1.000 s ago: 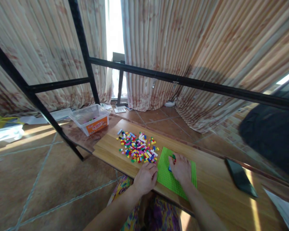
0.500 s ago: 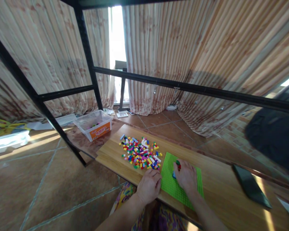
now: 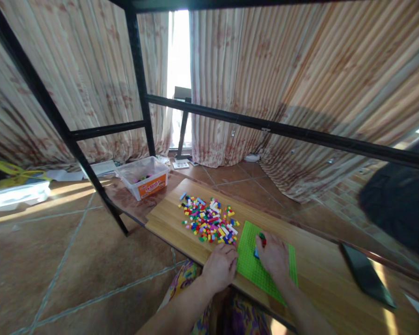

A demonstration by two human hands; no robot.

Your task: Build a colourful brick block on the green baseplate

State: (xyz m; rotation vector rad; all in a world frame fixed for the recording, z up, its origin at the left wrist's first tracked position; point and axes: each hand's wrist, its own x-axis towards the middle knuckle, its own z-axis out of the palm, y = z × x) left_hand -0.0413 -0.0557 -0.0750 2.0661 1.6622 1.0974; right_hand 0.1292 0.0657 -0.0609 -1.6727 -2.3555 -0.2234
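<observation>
Pressed palm-down on the green baseplate [image 3: 253, 270], the right hand [image 3: 274, 256] has its fingertips bunched around a small cluster of bricks [image 3: 261, 239], red and green on top with a blue one just beside it; whether the fingers actually pinch a brick or only press on it, I cannot tell. That cluster sits near the plate's far edge, left of its middle. The right forearm runs back toward the body at a slant from the lower right, wrist low over the plate. The left hand [image 3: 220, 266] lies knuckles-up with fingers curled loosely against the baseplate's left edge, holding nothing that shows; its forearm comes up from the lower left. Just beyond the left hand, a loose heap of coloured bricks [image 3: 209, 221] is spread on the wooden board [image 3: 167, 218]. Farther left stands a clear plastic tub [image 3: 143, 176] with an orange label. A dark phone [image 3: 366, 275] lies well apart at the right.
</observation>
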